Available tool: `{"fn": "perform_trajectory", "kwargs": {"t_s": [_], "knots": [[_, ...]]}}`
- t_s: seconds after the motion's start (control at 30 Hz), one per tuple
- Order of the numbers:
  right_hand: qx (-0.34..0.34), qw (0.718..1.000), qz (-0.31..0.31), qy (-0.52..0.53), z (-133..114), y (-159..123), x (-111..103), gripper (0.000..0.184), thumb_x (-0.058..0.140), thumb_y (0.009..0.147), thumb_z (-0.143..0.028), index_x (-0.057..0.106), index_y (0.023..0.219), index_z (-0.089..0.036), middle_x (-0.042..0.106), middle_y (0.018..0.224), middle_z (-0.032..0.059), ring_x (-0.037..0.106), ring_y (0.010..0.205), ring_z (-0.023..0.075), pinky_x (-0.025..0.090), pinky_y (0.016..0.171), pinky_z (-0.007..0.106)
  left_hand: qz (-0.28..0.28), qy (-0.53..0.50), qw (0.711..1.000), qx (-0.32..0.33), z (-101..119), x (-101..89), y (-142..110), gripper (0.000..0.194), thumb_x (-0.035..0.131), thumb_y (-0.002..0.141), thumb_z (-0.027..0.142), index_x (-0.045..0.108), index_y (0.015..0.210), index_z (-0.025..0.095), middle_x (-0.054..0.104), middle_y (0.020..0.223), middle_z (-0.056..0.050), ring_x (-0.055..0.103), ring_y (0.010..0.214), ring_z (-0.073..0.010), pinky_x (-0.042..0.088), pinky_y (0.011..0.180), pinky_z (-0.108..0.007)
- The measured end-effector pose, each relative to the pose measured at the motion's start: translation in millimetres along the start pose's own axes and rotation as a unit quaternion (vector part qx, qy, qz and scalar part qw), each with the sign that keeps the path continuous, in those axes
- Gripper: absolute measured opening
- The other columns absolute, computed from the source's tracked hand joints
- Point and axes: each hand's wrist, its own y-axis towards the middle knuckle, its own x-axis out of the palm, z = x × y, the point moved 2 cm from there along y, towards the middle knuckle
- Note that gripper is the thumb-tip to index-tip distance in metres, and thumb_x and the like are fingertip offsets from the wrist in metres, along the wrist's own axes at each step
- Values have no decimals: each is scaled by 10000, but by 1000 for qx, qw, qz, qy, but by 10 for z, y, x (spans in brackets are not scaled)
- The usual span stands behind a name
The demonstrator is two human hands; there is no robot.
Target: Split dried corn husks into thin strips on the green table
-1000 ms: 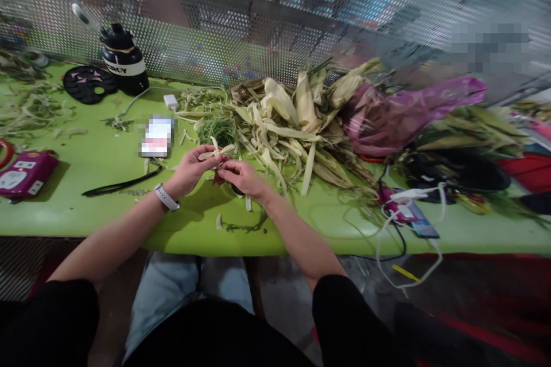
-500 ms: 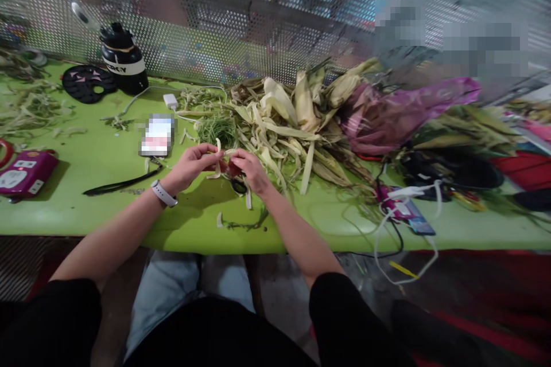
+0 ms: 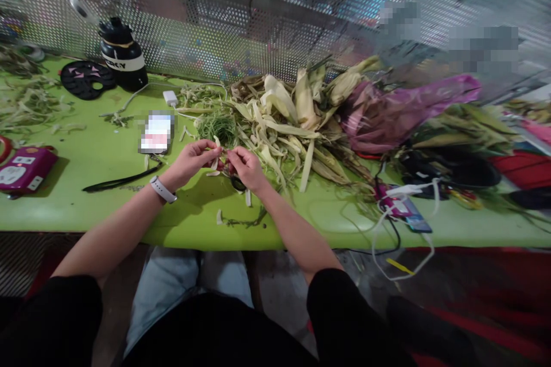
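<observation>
My left hand [image 3: 198,157] pinches a pale strip of corn husk [image 3: 217,142] between thumb and fingertips. Close beside it, my right hand [image 3: 246,164] is closed, fingertips pressed together near the strip; what lies in them is too small to make out. Dark-handled scissors [image 3: 237,183] lie on the green table under my right hand, partly hidden by it. Just beyond my hands sits a bundle of thin green strands [image 3: 216,128]. A large heap of dried corn husks [image 3: 297,109] spreads to the right of it.
A phone [image 3: 156,132] with a black strap [image 3: 123,182] lies to the left, near a purple power strip [image 3: 28,169]. A black bottle [image 3: 123,57] stands at the back. Right of the husks are a pink plastic bag [image 3: 374,117] and a white cable [image 3: 379,238] hanging over the table edge.
My right hand has turned slightly, its fingertips now bunched closer together beside the left. The left hand still holds the husk strip in nearly the same place. The view has shifted a little.
</observation>
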Motion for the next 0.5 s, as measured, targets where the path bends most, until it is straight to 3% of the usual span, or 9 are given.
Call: {"fn": "perform_trajectory", "kwargs": {"t_s": [0.1, 0.2, 0.3, 0.33, 0.4, 0.5], "knots": [[20, 1000, -9, 21, 6, 10, -14, 431, 581, 867, -607, 537, 713, -207, 565, 557, -37, 499, 495, 96, 403, 520, 237, -11, 20, 1000, -7, 80, -48, -4, 279, 780, 774, 377, 698, 905, 145, 698, 758, -25, 634, 647, -100, 503, 646, -238], [23, 999, 22, 30, -23, 29, -41, 402, 595, 865, -585, 549, 726, -210, 561, 568, -38, 510, 518, 96, 417, 530, 234, 41, 17, 999, 14, 141, -104, 7, 260, 801, 744, 359, 709, 848, 140, 662, 694, -7, 596, 617, -91, 495, 644, -235], [-16, 995, 83, 61, -220, -19, -63, 302, 636, 856, -519, 571, 813, -227, 550, 621, -50, 517, 562, 89, 446, 562, 222, 95, -1, 995, 16, 159, -152, 25, 238, 798, 744, 337, 700, 840, 142, 653, 682, 0, 599, 619, -93, 508, 672, -245], [-28, 994, 59, 85, -336, -68, -48, 266, 635, 863, -495, 583, 856, -234, 560, 642, -50, 520, 565, 87, 461, 570, 220, 102, -6, 995, 16, 162, -167, 32, 226, 796, 747, 319, 698, 849, 143, 654, 690, 3, 603, 626, -90, 512, 685, -245], [-56, 987, -68, 137, -639, -237, 10, 220, 648, 867, -446, 620, 970, -253, 614, 733, -35, 570, 623, 90, 499, 605, 221, 105, -41, 993, 19, 176, -202, 47, 200, 788, 757, 278, 691, 877, 152, 665, 724, 9, 620, 658, -88, 525, 718, -247], [-93, 943, -269, 172, -1137, -656, 64, 307, 728, 779, -474, 656, 1009, -283, 678, 841, 0, 638, 696, 129, 547, 615, 251, 106, -174, 979, 28, 222, -264, 72, 166, 746, 786, 221, 656, 920, 183, 670, 746, 31, 629, 684, -80, 540, 763, -258]]}}
